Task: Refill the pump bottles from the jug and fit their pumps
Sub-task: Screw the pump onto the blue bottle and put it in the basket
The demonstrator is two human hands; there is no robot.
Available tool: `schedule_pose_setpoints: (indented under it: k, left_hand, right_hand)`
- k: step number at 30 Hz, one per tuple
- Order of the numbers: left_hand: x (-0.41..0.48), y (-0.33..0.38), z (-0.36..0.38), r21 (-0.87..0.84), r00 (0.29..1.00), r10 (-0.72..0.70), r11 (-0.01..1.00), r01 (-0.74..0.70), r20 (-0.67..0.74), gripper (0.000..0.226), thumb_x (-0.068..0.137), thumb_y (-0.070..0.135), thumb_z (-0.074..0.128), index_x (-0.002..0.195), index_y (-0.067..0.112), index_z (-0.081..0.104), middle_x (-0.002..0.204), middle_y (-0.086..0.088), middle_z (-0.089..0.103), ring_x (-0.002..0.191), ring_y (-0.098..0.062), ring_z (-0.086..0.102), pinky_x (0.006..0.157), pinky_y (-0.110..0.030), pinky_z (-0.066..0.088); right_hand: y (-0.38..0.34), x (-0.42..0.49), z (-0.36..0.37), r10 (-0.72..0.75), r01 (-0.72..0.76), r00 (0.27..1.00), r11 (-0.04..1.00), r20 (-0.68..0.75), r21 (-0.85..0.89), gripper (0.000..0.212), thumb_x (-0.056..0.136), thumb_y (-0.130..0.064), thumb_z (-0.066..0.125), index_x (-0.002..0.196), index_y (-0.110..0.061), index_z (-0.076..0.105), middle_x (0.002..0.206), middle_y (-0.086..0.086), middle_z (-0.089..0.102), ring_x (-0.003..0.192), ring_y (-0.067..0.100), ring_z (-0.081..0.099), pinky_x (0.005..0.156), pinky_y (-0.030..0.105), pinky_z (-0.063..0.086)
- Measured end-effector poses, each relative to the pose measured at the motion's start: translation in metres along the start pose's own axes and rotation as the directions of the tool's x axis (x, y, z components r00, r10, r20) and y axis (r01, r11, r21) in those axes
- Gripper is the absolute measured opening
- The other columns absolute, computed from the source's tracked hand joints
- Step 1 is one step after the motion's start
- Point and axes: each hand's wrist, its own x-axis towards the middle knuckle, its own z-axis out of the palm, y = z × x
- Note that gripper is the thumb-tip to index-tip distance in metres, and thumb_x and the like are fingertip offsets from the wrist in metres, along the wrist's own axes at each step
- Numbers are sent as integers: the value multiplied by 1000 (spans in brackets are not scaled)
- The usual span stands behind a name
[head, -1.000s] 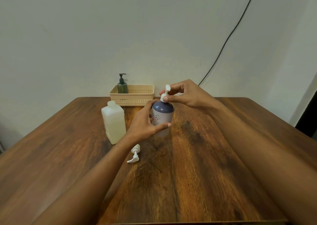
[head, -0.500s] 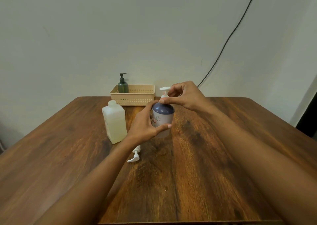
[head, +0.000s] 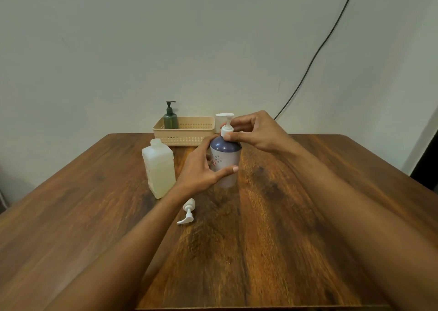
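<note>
Lettering: none legible.
Small red-outlined mark on the pump bottle [head: 225, 160], too small to read; faint reddish print on the jug [head: 161, 168] edge, unreadable.

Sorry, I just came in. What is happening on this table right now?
A person is fitting a white pump onto a purple-topped bottle. The left hand holds the bottle's body upright on the table, and the right hand pinches the pump's collar at the neck. An open jug stands to the left. A loose pump lies nearer the person. A green pump bottle stands in the basket.
</note>
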Motion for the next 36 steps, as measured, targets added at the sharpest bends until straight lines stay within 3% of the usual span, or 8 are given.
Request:
schedule_pose_setpoints:
  k: [6, 12, 15, 20, 27, 30, 33, 36]
  left_hand:
    - [0, 0, -2, 13, 1000, 9, 1000, -9, -21, 92, 70, 68, 82, 146, 32, 44, 135, 15, 60, 120, -1, 60, 96, -25, 56]
    - [2, 3, -4, 20, 999, 35, 999, -35, -3, 92, 73, 65, 83, 149, 32, 43, 136, 17, 60, 122, 1, 59, 96, -27, 57]
    - [3, 5, -3, 4, 999, 51, 999, -51, 7, 96, 74, 64, 83, 154, 40, 36, 141, 27, 53, 127, 7, 55, 100, -26, 56]
    - [2, 3, -2, 0, 999, 44, 999, -44, -6, 97, 73, 70, 81, 154, 44, 35, 134, 46, 48, 126, 15, 52, 95, -8, 49]
    - [1, 1, 3, 9, 999, -6, 1000, 6, -48, 99, 67, 78, 77, 150, 37, 40, 132, 25, 56, 118, 14, 55, 91, -9, 49]
    - [3, 4, -1, 17, 999, -3, 1000, 4, -41, 99, 67, 77, 78, 148, 35, 42, 131, 23, 57, 117, 9, 57, 94, -15, 51]
    - [6, 7, -5, 26, 1000, 14, 1000, -14, -14, 97, 68, 73, 79, 147, 30, 43, 134, 17, 59, 117, 3, 58, 94, -21, 54]
    - [5, 8, -6, 8, 1000, 10, 1000, -10, -10, 94, 69, 71, 80, 147, 34, 44, 129, 27, 57, 117, 11, 56, 90, -12, 51]
  right_hand:
    - [-5, -3, 13, 6, -8, 990, 1000, -143, -16, 44, 74, -34, 100, 113, -22, 85, 89, -21, 82, 92, -4, 78, 76, 12, 59]
    - [-16, -2, 1, -1, -3, 995, 1000, 101, 31, 37, 96, -26, 83, 131, -17, 76, 127, -5, 80, 121, 7, 73, 103, 29, 59]
    - [-15, -2, -5, -33, 11, 978, 994, 208, 109, 31, 102, -17, 75, 132, -8, 75, 127, 4, 80, 123, 18, 75, 107, 34, 58]
    - [-13, -3, 5, 22, -26, 998, 998, 52, 63, 28, 94, -22, 85, 119, -11, 82, 110, 0, 85, 110, 12, 79, 102, 32, 61]
    - [-18, -7, 30, 95, -106, 965, 994, -245, -31, 53, 73, -45, 99, 119, -24, 82, 105, -10, 84, 97, -7, 76, 84, 16, 62]
    - [-19, -5, 19, 70, -65, 994, 996, -88, 58, 48, 89, -38, 88, 130, -15, 77, 123, -2, 82, 118, 8, 75, 106, 36, 60]
    - [-23, -3, 1, 5, -33, 988, 984, 157, 178, 38, 104, -24, 73, 139, -9, 71, 130, 3, 79, 127, 16, 73, 111, 34, 56]
    - [-22, -1, -3, -12, -4, 993, 992, 118, 130, 33, 100, -23, 78, 130, -8, 77, 119, 3, 83, 119, 16, 77, 109, 35, 57]
